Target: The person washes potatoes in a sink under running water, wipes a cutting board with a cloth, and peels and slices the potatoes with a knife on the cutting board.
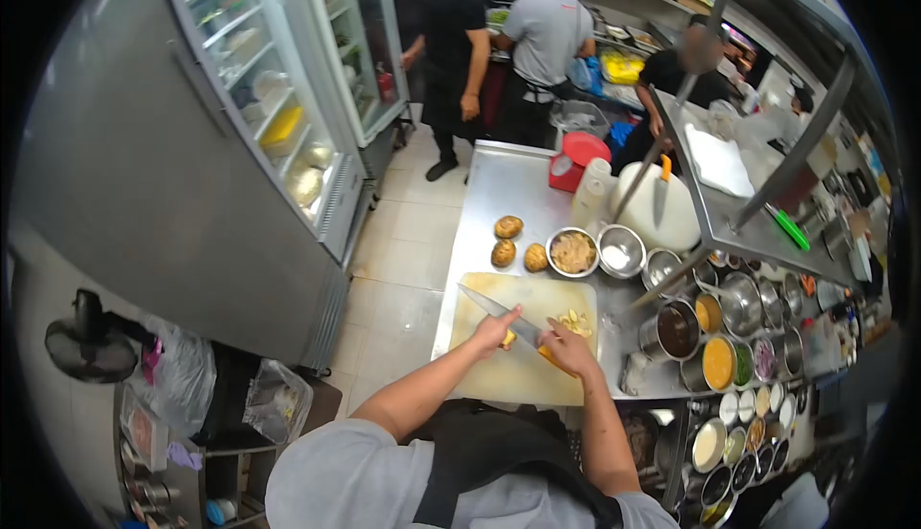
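My right hand (568,348) is closed around the orange handle of a large kitchen knife (485,302). Its blade points up and to the left, across a pale cutting board (537,387). At the blade's near side, my left hand (492,329) is closed on a small yellow piece of food (508,338), with the thumb close to the blade. Whether that thumb touches the metal I cannot tell. Cut yellow pieces (574,322) lie on the board just beyond my right hand.
Beyond the board sit brown, potato-like lumps (508,227), a bowl of pale food (573,252) and a bare metal bowl (622,251). Another knife (662,188) rests on a white round board. Sauce pots (670,329) stand to the right, under a metal shelf (715,212). Several co-workers (549,35) stand farther back.
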Demonstrator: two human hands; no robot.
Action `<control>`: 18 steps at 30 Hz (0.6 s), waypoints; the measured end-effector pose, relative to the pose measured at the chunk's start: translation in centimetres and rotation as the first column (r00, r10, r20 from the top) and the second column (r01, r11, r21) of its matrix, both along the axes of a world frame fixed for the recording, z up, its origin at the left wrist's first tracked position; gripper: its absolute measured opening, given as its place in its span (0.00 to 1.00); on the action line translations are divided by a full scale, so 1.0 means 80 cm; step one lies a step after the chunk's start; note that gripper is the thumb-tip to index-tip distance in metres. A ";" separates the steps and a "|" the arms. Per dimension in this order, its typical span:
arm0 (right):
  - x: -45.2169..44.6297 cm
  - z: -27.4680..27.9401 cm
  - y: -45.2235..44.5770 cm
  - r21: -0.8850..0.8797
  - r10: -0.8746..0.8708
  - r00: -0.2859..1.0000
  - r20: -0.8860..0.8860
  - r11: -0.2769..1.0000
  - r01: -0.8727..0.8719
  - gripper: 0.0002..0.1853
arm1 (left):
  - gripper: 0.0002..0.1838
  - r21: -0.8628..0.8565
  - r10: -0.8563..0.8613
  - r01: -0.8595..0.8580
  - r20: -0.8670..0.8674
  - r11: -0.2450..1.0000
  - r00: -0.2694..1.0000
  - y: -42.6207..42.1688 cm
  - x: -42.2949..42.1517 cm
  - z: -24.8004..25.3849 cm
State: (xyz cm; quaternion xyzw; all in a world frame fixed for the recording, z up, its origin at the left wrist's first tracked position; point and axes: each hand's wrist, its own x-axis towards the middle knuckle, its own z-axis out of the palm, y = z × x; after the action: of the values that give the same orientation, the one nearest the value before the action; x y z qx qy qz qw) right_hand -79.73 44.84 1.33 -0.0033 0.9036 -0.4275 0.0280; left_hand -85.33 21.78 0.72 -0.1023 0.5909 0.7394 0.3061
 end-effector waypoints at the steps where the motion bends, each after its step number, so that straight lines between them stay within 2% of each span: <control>1: 0.018 0.016 -0.022 0.048 0.030 0.999 -0.020 0.998 -0.029 0.35 | 0.30 -0.001 0.009 -0.009 0.022 1.000 1.000 -0.004 -0.005 -0.008; 2: 0.031 0.026 -0.038 0.098 0.053 0.998 -0.035 0.994 -0.050 0.37 | 0.32 -0.001 0.011 -0.011 0.045 1.000 0.999 -0.005 -0.009 -0.011; 5: 0.041 0.007 -0.062 0.060 -0.140 0.990 -0.006 0.988 0.140 0.39 | 0.33 -0.003 -0.022 0.022 -0.042 1.000 0.999 -0.016 -0.012 0.019; 6: 0.038 -0.034 -0.056 0.084 -0.180 0.970 -0.164 0.977 0.196 0.38 | 0.32 -0.033 -0.037 0.031 -0.213 0.999 0.976 -0.020 -0.020 -0.007; 7: 0.037 -0.058 -0.048 0.071 -0.231 0.960 -0.160 0.967 0.244 0.38 | 0.29 -0.274 -0.223 0.142 -0.292 0.951 0.930 -0.037 -0.031 -0.001; 8: 0.040 -0.011 -0.060 0.094 -0.343 0.936 0.075 0.937 0.336 0.33 | 0.26 -0.414 -0.314 0.120 -0.441 0.902 0.841 -0.048 -0.034 -0.010; 9: 0.044 -0.011 -0.050 0.100 -0.334 0.941 0.045 0.939 0.329 0.28 | 0.26 -0.591 -0.316 -0.030 -0.473 0.806 0.822 -0.059 -0.028 0.017; 10: 0.047 -0.018 -0.036 0.110 -0.293 0.955 -0.055 0.948 0.297 0.29 | 0.25 -0.622 -0.331 -0.205 -0.633 0.755 0.700 -0.070 -0.046 -0.044; 11: 0.054 -0.003 -0.030 0.082 -0.309 0.951 -0.001 0.948 0.308 0.27 | 0.23 -0.632 -0.381 -0.197 -0.656 0.750 0.652 -0.084 -0.054 -0.054; 12: 0.057 0.007 -0.025 0.054 -0.322 0.946 0.037 0.946 0.320 0.26 | 0.23 -0.640 -0.383 -0.182 -0.637 0.746 0.669 -0.091 -0.056 -0.059; 15: 0.076 -0.010 0.007 0.096 -0.317 0.935 0.155 0.947 0.306 0.23 | 0.23 -0.579 -0.354 -0.152 -0.664 0.801 0.659 -0.096 -0.060 -0.071; 16: 0.083 0.008 0.003 0.037 -0.334 0.905 0.263 0.941 0.337 0.21 | 0.25 -0.665 -0.477 -0.233 -0.697 0.710 0.536 -0.096 -0.061 -0.079; 17: 0.088 0.009 0.001 0.045 -0.341 0.903 0.260 0.939 0.342 0.21 | 0.28 -0.721 -0.597 -0.324 -0.690 0.612 0.408 -0.095 -0.059 -0.089; 18: 0.097 0.003 0.002 0.037 -0.345 0.914 0.216 0.938 0.345 0.21 | 0.28 -0.718 -0.595 -0.316 -0.694 0.621 0.406 -0.094 -0.053 -0.086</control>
State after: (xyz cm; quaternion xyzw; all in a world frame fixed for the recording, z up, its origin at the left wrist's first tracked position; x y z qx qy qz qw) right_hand -71.97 45.00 1.60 0.2032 0.8810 -0.4241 0.0514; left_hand -89.57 14.27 -6.20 0.2498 0.9152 0.3090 -0.0676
